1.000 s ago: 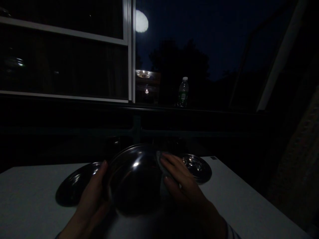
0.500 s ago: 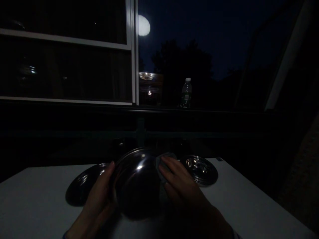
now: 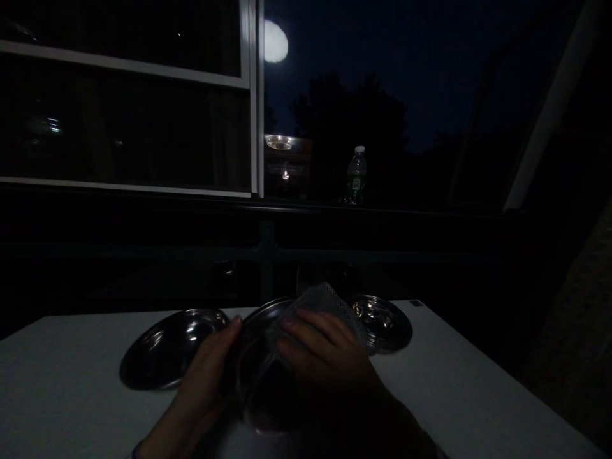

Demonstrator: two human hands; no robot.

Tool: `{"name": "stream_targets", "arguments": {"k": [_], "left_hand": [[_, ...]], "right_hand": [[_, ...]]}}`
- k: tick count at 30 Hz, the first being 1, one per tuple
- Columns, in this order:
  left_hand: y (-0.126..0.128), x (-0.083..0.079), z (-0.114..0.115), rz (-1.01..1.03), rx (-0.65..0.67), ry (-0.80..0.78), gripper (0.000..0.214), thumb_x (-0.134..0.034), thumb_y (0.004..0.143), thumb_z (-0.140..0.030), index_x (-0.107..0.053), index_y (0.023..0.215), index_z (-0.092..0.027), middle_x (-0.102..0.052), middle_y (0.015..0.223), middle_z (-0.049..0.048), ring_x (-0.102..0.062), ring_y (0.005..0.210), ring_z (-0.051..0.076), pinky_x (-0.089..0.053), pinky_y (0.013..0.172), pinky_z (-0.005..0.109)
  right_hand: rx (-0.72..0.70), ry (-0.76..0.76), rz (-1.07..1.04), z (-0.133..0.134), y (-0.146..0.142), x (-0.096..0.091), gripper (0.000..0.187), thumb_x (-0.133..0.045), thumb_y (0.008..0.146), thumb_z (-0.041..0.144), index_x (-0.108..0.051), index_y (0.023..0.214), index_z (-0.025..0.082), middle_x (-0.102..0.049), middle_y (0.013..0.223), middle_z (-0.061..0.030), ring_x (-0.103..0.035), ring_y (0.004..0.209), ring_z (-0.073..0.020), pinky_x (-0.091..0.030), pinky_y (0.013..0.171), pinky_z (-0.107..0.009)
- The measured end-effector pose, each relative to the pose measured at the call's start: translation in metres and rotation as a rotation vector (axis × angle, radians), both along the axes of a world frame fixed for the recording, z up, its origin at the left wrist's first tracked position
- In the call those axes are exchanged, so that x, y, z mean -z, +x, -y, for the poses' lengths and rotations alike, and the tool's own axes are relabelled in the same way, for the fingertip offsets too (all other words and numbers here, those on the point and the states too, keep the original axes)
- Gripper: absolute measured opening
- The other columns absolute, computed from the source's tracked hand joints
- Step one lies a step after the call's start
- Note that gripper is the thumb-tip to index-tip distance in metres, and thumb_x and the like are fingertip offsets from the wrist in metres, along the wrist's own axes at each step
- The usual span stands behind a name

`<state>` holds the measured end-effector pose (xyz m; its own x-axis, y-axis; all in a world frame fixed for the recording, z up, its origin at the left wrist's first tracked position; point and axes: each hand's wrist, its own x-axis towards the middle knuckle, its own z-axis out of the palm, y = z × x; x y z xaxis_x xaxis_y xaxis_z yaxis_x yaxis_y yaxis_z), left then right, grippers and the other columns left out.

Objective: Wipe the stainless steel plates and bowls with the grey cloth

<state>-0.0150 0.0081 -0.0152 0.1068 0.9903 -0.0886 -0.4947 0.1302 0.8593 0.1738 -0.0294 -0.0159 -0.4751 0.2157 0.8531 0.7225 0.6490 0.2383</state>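
The steel dish (image 3: 255,360) is tilted up off the table (image 3: 62,382), its lower edge close to the tabletop, its hollow facing the person; the left hand (image 3: 205,382) clasps the dish's left rim, thumb lying along the edge, the other fingers hidden behind the metal; the right hand (image 3: 325,354) lies over the dish's right half, fingers bent and pressing a grey mesh cloth (image 3: 329,299) against it, a fold of cloth standing up above the dish's far rim.

2 more things lie flat on the table: a plate (image 3: 167,347) just left of the dish, and a smaller plate (image 3: 387,322) just right of it and partly behind the cloth; a bottle (image 3: 356,175) stands on a ledge well beyond the dish.

Risks, as I judge them: only 1 hand carries the dish, by its edge, so a hard push from the cloth side could twist the smooth metal out of that clasp and drop it onto the table; the 2 plates lie so near that a swing of the dish either way could knock one; the light is very poor, so a slipping rim or a loose fold of cloth would be hard to notice.
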Motion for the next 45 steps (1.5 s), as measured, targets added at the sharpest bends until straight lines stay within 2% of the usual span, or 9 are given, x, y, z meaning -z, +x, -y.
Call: {"name": "stream_targets", "arguments": {"k": [4,9,15,20,24,29,36,42,45], "left_hand": [[0.000,0.002,-0.002,0.039,-0.056,-0.052,0.011,-0.069,0.067,-0.027,-0.067,0.070,-0.017,-0.069,0.060,0.0000,-0.064,0.053,0.013,-0.050,0.051,0.021],[0.000,0.004,-0.002,0.057,0.036,-0.008,0.012,-0.068,0.069,-0.027,-0.067,0.067,-0.015,-0.069,0.059,0.0014,-0.064,0.052,0.014,-0.051,0.050,0.022],[-0.001,-0.002,-0.003,0.112,-0.077,-0.080,0.012,-0.057,0.078,-0.019,-0.067,0.072,-0.015,-0.071,0.065,0.0023,-0.066,0.056,0.014,-0.053,0.053,0.023],[0.003,0.001,-0.002,0.150,-0.018,-0.093,0.008,-0.060,0.076,-0.018,-0.067,0.074,-0.014,-0.071,0.066,0.0032,-0.067,0.059,0.015,-0.054,0.058,0.024],[-0.002,-0.011,-0.002,0.299,-0.066,-0.109,0.018,-0.051,0.082,-0.023,-0.067,0.084,-0.016,-0.072,0.066,0.0016,-0.067,0.059,0.015,-0.055,0.059,0.024],[-0.011,-0.026,-0.002,0.381,-0.144,-0.097,0.023,-0.043,0.087,-0.024,-0.065,0.086,-0.019,-0.073,0.069,-0.0021,-0.068,0.070,0.015,-0.053,0.071,0.025],[0.008,-0.011,0.003,0.282,0.021,-0.186,0.017,-0.053,0.081,-0.023,-0.067,0.084,-0.015,-0.071,0.066,0.0027,-0.066,0.057,0.016,-0.053,0.058,0.025],[-0.003,-0.022,-0.002,0.418,-0.099,-0.159,0.020,-0.048,0.083,-0.021,-0.066,0.074,-0.018,-0.071,0.062,-0.0002,-0.065,0.055,0.013,-0.052,0.052,0.020],[-0.004,-0.023,0.001,0.406,-0.093,-0.199,0.017,-0.051,0.082,-0.020,-0.064,0.071,-0.018,-0.068,0.056,-0.0014,-0.062,0.047,0.011,-0.049,0.047,0.018]], "right_hand": [[0.065,-0.093,-0.027,0.000,0.005,-0.002,0.034,-0.037,0.088,0.013,-0.051,0.117,0.007,-0.057,0.120,-0.0126,-0.047,0.116,-0.0177,-0.045,0.093,-0.034],[0.001,-0.006,-0.026,0.001,-0.003,0.003,0.025,-0.044,0.088,0.025,-0.058,0.108,0.021,-0.060,0.117,-0.0030,-0.046,0.117,-0.0203,-0.044,0.094,-0.040],[-0.049,-0.240,-0.156,-0.007,0.015,0.003,0.038,-0.038,0.088,0.013,-0.045,0.126,0.013,-0.051,0.128,-0.0101,-0.040,0.124,-0.0146,-0.041,0.100,-0.035],[-0.139,-0.232,-0.099,-0.005,0.011,0.001,0.042,-0.040,0.086,0.013,-0.044,0.128,0.015,-0.047,0.132,-0.0093,-0.033,0.128,-0.0162,-0.037,0.103,-0.038],[-0.103,-0.252,-0.209,-0.008,0.006,0.012,0.051,-0.038,0.088,0.013,-0.029,0.137,0.020,-0.032,0.142,-0.0050,-0.026,0.132,-0.0141,-0.035,0.104,-0.033],[-0.062,-0.115,-0.245,-0.013,-0.011,0.029,0.056,-0.032,0.088,0.013,-0.016,0.141,0.019,-0.009,0.148,-0.0019,-0.015,0.135,-0.0190,-0.035,0.104,-0.039],[-0.042,-0.273,-0.268,-0.007,0.010,0.007,0.047,-0.036,0.089,0.017,-0.033,0.136,0.021,-0.041,0.137,-0.0067,-0.036,0.127,-0.0163,-0.039,0.101,-0.037],[-0.033,-0.205,-0.251,-0.015,-0.003,0.028,0.056,-0.031,0.089,0.017,-0.013,0.142,0.019,-0.008,0.149,-0.0010,-0.013,0.135,-0.0188,-0.032,0.105,-0.040],[-0.066,-0.255,-0.233,-0.018,0.000,0.029,0.054,-0.030,0.090,0.019,-0.013,0.142,0.020,-0.011,0.149,-0.0010,-0.014,0.135,-0.0192,-0.029,0.107,-0.041]]}}
